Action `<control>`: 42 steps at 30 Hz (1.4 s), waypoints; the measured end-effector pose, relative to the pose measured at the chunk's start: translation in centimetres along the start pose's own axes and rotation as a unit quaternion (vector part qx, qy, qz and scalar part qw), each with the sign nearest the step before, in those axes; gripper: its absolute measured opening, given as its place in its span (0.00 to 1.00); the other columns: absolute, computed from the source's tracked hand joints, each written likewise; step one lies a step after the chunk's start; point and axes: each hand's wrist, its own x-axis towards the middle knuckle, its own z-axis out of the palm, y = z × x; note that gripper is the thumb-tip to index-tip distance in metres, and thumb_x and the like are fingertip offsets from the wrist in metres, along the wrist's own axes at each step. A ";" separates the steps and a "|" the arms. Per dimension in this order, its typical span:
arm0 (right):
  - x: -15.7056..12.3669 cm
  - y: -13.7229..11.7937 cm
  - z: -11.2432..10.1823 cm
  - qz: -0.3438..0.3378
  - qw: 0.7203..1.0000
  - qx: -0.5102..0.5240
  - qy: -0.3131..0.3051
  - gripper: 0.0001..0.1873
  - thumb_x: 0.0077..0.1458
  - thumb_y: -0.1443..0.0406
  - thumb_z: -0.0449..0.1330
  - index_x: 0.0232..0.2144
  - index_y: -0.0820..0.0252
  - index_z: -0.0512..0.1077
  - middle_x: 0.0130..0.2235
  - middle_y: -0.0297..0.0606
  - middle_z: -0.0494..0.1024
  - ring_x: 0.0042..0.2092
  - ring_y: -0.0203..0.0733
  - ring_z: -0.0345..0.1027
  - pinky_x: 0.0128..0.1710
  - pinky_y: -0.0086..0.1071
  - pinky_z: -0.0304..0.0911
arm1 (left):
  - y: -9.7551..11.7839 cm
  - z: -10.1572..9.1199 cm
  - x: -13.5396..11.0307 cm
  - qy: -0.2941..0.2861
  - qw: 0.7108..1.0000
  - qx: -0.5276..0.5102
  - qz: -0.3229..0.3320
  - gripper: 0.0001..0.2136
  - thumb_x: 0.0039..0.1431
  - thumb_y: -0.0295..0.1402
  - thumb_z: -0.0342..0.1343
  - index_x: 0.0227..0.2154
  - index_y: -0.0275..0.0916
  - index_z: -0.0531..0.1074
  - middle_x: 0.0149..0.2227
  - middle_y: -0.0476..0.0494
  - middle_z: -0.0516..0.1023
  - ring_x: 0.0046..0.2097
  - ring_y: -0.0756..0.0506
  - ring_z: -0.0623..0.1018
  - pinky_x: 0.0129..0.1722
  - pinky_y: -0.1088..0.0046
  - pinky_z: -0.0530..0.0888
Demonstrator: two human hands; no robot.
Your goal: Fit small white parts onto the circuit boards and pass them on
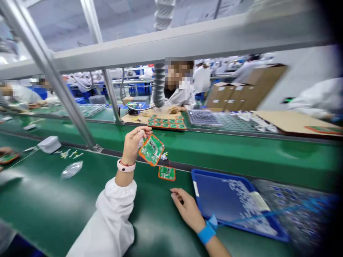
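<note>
Raised above the bench's back edge, my left hand point(133, 142) pinches a green circuit board point(152, 150) with an orange border. A small white thing shows by the same fingers; I cannot make out what it is. A second orange-edged board point(167, 173) lies flat on the green bench, below the held one, with small white and blue parts point(164, 156) just behind it. My right hand point(187, 208), wearing a blue wrist strap, hovers low beside the blue tray point(197, 200). Its fingers are loosely bent and apart, with nothing visible in them.
White bits lie in the tray, and bagged parts point(300, 210) are right of it. To the left are a white box point(49, 144), a clear bag point(72, 170) and small connectors point(70, 154). A metal post point(61, 85) rises nearby. A co-worker sits opposite behind boards point(167, 123).
</note>
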 end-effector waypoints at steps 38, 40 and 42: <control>-0.4 -0.6 0.3 0.016 1.000 0.012 0.023 0.10 0.53 0.68 0.52 0.36 0.61 0.72 0.32 0.37 0.72 0.32 0.34 0.67 0.34 0.29 0.64 | -3.5 -3.3 3.3 0.239 0.969 0.065 -0.018 0.09 0.48 0.40 0.59 0.22 0.41 0.77 0.22 0.56 0.75 0.24 0.53 0.68 0.24 0.78 0.63; -0.3 -0.6 0.4 0.018 0.999 0.012 0.024 0.10 0.51 0.70 0.54 0.35 0.61 0.72 0.31 0.36 0.72 0.32 0.34 0.67 0.34 0.28 0.64 | -3.9 -2.9 3.3 0.220 0.973 0.071 -0.007 0.09 0.49 0.41 0.59 0.22 0.44 0.77 0.23 0.60 0.76 0.26 0.53 0.69 0.27 0.76 0.65; -0.2 -0.4 0.5 0.022 0.999 0.013 0.026 0.10 0.50 0.71 0.54 0.35 0.62 0.72 0.31 0.36 0.72 0.31 0.33 0.67 0.34 0.27 0.64 | -4.3 -2.2 3.3 0.190 0.978 0.084 -0.006 0.08 0.49 0.42 0.59 0.23 0.45 0.77 0.24 0.61 0.76 0.28 0.52 0.70 0.28 0.76 0.65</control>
